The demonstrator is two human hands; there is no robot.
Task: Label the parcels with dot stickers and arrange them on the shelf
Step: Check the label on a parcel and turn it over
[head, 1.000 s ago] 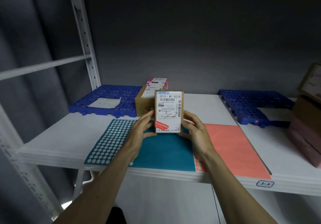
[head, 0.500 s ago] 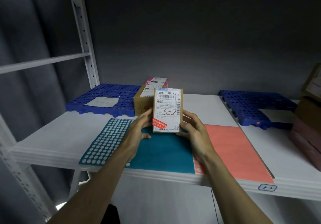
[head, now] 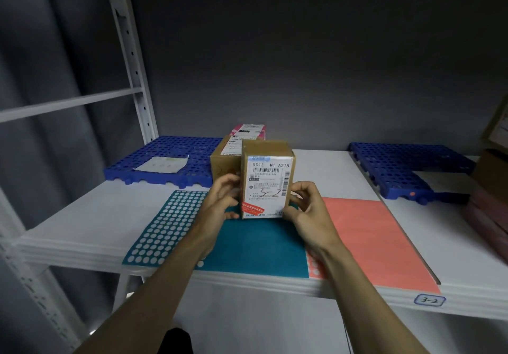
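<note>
Here a big white shelf (head: 343,173) holds everything. On it lie two blue mats with holes, the left blue mat (head: 165,155) and the right blue mat (head: 398,169). In front lie a teal dot sheet (head: 170,224) and a pink sheet (head: 371,238), side by side. A brown parcel (head: 265,179) stands upright at the far edge of the teal sheet, its white label facing the person, with "3-2" written on it. The left hand (head: 220,202) holds the parcel's left side with bent fingers. The right hand (head: 305,208) holds its right side, fingers curled at the edge. Just behind it sits another brown box (head: 224,158), and behind that a pink box (head: 248,129). A small tag (head: 429,300) on the shelf's front edge also says "3-2"
</note>
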